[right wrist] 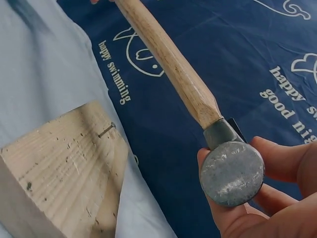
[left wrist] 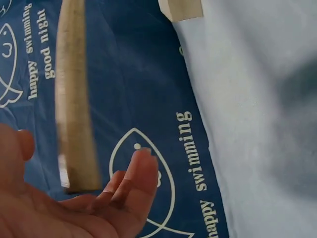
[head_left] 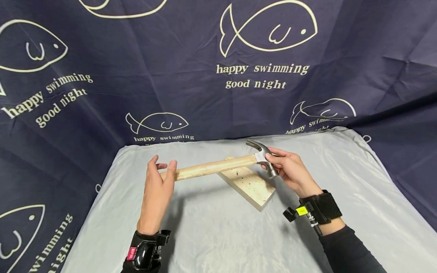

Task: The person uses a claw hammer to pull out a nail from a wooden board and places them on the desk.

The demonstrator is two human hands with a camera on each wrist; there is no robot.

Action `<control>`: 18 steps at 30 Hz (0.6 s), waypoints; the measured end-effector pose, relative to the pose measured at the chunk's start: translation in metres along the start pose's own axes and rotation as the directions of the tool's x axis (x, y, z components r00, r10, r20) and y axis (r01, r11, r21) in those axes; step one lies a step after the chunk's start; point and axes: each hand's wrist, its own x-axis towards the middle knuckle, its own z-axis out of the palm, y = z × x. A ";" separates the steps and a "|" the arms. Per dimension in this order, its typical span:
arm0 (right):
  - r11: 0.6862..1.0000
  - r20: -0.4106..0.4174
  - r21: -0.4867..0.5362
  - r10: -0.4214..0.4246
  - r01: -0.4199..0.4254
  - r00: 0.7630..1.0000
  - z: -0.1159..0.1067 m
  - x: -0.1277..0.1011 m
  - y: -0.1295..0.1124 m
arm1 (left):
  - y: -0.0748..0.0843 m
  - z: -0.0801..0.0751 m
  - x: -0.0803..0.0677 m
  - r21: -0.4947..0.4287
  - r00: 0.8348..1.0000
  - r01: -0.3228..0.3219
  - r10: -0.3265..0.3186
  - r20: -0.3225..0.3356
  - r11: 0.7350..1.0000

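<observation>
Head view: hammer [head_left: 222, 165] runs crosswise, handle [head_left: 205, 169] leftward, claw [head_left: 258, 146] seemingly away.

We're rocking black sleeves [head_left: 348, 252], a black right wrist strap [head_left: 329, 207] with yellow sticker [head_left: 302, 211], plus a black left wrist strap [head_left: 139, 239] with red tag [head_left: 131, 253].

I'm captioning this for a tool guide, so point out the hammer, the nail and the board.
Hammer [head_left: 218, 166]: head view, middle of the handle.
Nail [right wrist: 106, 131]: right wrist view, on the shaft.
Board [head_left: 250, 185]: head view, on the top face.
</observation>
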 end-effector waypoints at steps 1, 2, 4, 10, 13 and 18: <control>1.000 -0.001 0.005 0.000 0.000 1.000 -0.001 0.000 -0.001 | -0.001 0.000 0.000 -0.010 1.000 0.000 0.000 0.003 1.000; 1.000 -0.005 0.005 0.002 -0.002 1.000 -0.002 -0.001 -0.002 | -0.003 0.001 0.000 -0.020 1.000 0.004 -0.003 0.013 1.000; 1.000 -0.014 0.011 0.002 -0.002 1.000 -0.004 -0.002 -0.003 | -0.004 0.003 0.000 -0.046 0.998 0.028 -0.026 0.055 0.999; 1.000 -0.028 0.022 -0.012 0.013 1.000 -0.009 -0.004 -0.008 | -0.009 0.019 -0.004 -0.201 0.984 0.124 -0.095 0.149 0.972; 1.000 -0.042 0.016 -0.019 0.020 0.999 -0.012 -0.004 -0.009 | -0.014 0.033 -0.007 -0.307 0.979 0.160 -0.112 0.168 0.938; 1.000 -0.051 0.012 -0.018 0.019 0.999 -0.016 -0.004 -0.008 | -0.022 0.050 -0.013 -0.406 0.976 0.194 -0.131 0.176 0.893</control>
